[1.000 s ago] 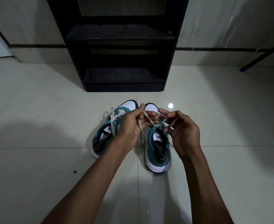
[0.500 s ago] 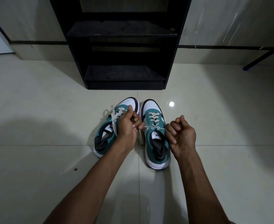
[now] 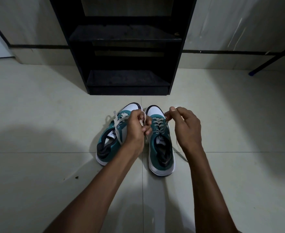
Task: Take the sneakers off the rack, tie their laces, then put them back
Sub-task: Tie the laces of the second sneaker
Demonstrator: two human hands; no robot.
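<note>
Two teal sneakers with white toes and white soles stand side by side on the tiled floor, toes toward the rack. My left hand [image 3: 136, 126] sits between them, closed on one lace end of the right sneaker [image 3: 161, 143]. My right hand [image 3: 185, 126] is just right of that sneaker, pinching the other lace end between thumb and forefinger; the loose tail trails down past the sole. The left sneaker [image 3: 110, 140] leans a little left, its laces [image 3: 119, 121] loose, its right side hidden by my left hand.
A black shoe rack [image 3: 126, 47] with bare shelves stands against the wall straight ahead of the sneakers. A dark pole with a blue tip [image 3: 252, 73] slants down at the far right. Small dark specks [image 3: 76, 177] lie on the floor at left.
My hands were together over the right sneaker's laces, then pulled apart to either side. Now each hand has lifted its lace end, the right one higher and farther forward.
</note>
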